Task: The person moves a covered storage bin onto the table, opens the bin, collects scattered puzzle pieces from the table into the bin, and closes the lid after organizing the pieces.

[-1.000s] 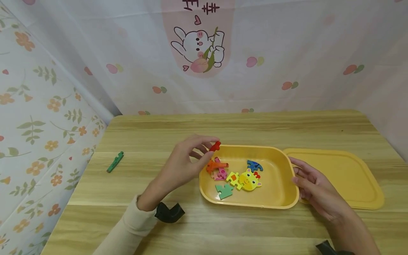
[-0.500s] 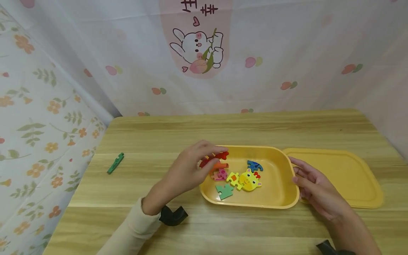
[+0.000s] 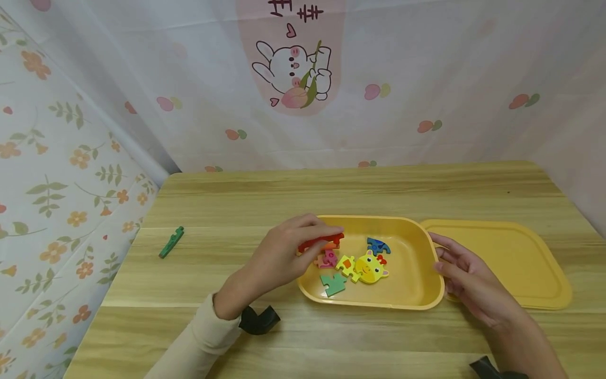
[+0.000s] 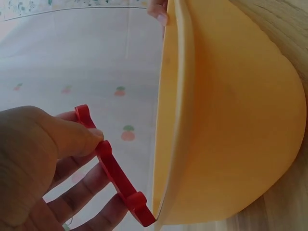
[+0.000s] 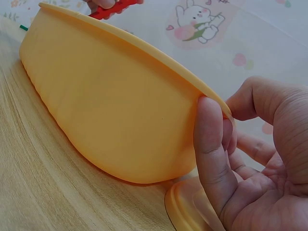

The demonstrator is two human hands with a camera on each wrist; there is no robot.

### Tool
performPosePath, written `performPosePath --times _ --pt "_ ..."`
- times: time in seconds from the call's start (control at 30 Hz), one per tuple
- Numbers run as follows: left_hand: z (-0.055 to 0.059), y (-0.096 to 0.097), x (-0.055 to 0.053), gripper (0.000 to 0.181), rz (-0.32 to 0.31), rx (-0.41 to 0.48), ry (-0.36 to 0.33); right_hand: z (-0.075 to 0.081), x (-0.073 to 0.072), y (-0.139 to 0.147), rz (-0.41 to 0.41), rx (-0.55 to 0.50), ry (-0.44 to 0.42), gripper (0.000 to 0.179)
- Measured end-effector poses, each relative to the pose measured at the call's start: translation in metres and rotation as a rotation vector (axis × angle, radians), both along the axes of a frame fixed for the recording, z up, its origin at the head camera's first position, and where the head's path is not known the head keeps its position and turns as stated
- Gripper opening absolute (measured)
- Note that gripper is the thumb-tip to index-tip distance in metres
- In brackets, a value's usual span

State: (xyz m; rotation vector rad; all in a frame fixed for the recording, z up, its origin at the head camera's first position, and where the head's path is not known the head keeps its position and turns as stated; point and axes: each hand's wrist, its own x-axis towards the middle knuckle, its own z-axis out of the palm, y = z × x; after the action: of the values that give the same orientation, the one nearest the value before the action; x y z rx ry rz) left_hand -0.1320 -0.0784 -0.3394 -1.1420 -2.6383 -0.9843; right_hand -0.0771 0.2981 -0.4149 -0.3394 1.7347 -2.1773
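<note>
My left hand [image 3: 289,250] pinches a red puzzle piece [image 4: 118,171] between thumb and fingers, over the left end of the yellow box [image 3: 369,305]. In the left wrist view the piece's lower end is right at the box rim. My right hand [image 3: 473,279] grips the box's right rim, with the thumb at the rim and fingers against the outer wall. Inside the box lie a yellow giraffe-head piece [image 3: 371,267], a yellow piece with an orange patch [image 3: 347,267], a blue piece [image 3: 378,246], a light green piece [image 3: 333,284] and pink pieces [image 3: 326,258]. An orange piece is partly hidden by my left hand.
A dark green puzzle piece [image 3: 171,242] lies alone on the left of the wooden table [image 3: 227,195]. The yellow lid [image 3: 511,258] lies flat to the right, partly behind my right hand. A printed curtain [image 3: 402,68] hangs behind the table.
My left hand has moved slightly right and down with the red piece, from above the box's left rim to over its inside. My right hand stays on the rim.
</note>
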Motion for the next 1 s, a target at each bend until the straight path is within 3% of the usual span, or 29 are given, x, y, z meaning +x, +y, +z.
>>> performPosePath --times 0.33,0.67,1.0 --pt "0.0007 -0.0007 -0.0002 0.038 -0.057 -0.03 0.008 -0.0021 0.0007 0.0003 -0.008 -0.005 -0.01 0.055" --pt "-0.0003 0.0001 0.0016 0.041 -0.082 -0.07 0.148 -0.0004 -0.0003 -0.0014 0.003 -0.026 -0.003 0.054" --pt "-0.0011 0.0013 0.0011 0.028 -0.106 -0.047 0.141 -0.0004 0.0002 -0.0019 -0.005 -0.013 -0.006 0.055"
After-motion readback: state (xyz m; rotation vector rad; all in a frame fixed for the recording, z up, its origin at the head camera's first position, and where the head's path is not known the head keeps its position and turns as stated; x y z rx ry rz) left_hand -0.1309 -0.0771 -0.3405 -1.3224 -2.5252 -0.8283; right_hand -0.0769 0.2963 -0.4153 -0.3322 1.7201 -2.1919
